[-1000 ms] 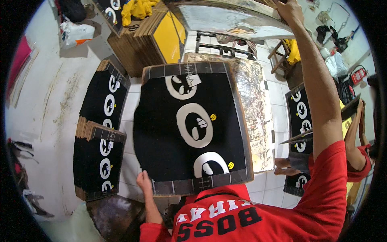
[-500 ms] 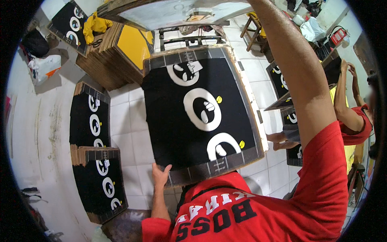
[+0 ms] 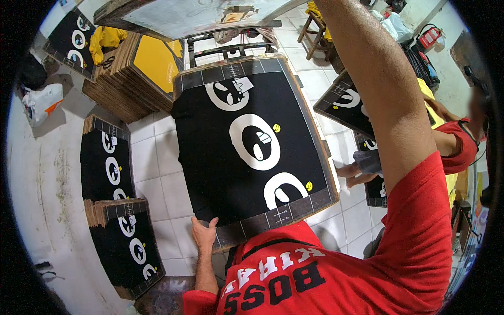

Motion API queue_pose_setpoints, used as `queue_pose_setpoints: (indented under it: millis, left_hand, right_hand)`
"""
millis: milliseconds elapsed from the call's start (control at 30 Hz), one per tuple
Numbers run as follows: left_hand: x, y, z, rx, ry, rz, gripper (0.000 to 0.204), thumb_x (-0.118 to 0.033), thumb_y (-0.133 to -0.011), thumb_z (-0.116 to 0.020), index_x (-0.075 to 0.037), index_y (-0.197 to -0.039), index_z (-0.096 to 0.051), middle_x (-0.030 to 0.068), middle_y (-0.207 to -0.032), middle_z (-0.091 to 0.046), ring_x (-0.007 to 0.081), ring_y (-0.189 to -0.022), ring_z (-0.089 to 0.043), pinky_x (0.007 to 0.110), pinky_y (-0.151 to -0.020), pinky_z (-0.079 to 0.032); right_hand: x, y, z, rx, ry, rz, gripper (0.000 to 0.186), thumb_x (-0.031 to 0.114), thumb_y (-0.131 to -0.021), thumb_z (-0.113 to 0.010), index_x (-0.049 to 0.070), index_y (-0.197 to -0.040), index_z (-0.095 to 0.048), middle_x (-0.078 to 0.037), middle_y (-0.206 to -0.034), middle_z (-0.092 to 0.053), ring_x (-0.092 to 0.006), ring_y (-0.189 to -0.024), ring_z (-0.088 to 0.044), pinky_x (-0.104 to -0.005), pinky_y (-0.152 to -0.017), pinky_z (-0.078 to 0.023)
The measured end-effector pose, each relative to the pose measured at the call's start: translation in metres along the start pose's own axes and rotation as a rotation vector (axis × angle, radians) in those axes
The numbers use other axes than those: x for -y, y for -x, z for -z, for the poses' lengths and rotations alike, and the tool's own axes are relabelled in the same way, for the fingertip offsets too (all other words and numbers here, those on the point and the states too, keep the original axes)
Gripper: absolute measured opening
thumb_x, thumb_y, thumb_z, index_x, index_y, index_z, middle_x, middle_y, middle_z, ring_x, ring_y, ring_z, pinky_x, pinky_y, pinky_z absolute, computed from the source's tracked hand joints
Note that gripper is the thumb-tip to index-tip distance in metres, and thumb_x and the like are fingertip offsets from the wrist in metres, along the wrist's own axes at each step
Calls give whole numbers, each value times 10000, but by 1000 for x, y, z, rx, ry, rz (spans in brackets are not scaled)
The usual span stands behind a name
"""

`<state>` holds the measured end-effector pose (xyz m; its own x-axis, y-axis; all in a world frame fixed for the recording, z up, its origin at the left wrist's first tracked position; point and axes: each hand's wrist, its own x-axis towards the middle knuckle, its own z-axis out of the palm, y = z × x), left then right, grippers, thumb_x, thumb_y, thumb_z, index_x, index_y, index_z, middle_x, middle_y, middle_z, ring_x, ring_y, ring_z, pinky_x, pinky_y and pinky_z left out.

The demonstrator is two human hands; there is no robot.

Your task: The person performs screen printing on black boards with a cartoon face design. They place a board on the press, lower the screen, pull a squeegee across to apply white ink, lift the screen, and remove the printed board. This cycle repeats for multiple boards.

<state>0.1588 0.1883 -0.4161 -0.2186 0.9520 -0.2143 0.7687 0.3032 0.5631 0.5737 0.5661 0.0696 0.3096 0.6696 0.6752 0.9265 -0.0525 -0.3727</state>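
Observation:
My left hand [image 3: 203, 231] grips the lower left corner of a dark board [image 3: 236, 232], its thumb along the edge. Black fabric [image 3: 205, 152] on that board bears large white oval prints with small yellow marks. My right arm [image 3: 383, 84] is raised along the right side and runs out past the top edge, so that hand is out of sight. Near where it leaves the picture, a pale-panelled screen frame [image 3: 173, 18] stands tilted up above the board.
Stacks of printed boards [image 3: 107, 165] line the left. Brown boards with yellow panels [image 3: 121, 73] stand behind, near a black metal rack [image 3: 231, 50] and stool [image 3: 312, 34]. At right, a co-worker in red [image 3: 457, 152] is beside another tilted board [image 3: 344, 102].
My view has shifted. My right hand, visible at the screen frame earlier, has left the picture. My left hand has closed further round the board's corner. The co-worker's board has moved toward the middle.

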Motion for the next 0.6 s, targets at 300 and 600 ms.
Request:
queue_pose_setpoints:
  millis: [300, 600]
  left_hand:
    - [-14, 5, 8, 54, -67, 122, 788, -431, -761, -888, 67, -1234, -502, 341, -1064, -664, 539, -1048, -626, 556, -907, -489]
    - [-1, -6, -10, 14, -82, 113, 764, -393, -726, -919, 37, -1194, -497, 294, -1076, -657, 520, -1039, -616, 561, -902, -479]
  right_hand:
    - [3, -11, -4, -34, -19, 69, 414, 425, -869, -727, 171, -1197, -733, -146, -1207, -737, -332, -1140, -697, -454, -961, -540]
    - [1, -24, -5, -92, -28, 106, 418, 331, -858, -690, 115, -1214, -731, -189, -1236, -719, -346, -1185, -677, -457, -1000, -533]
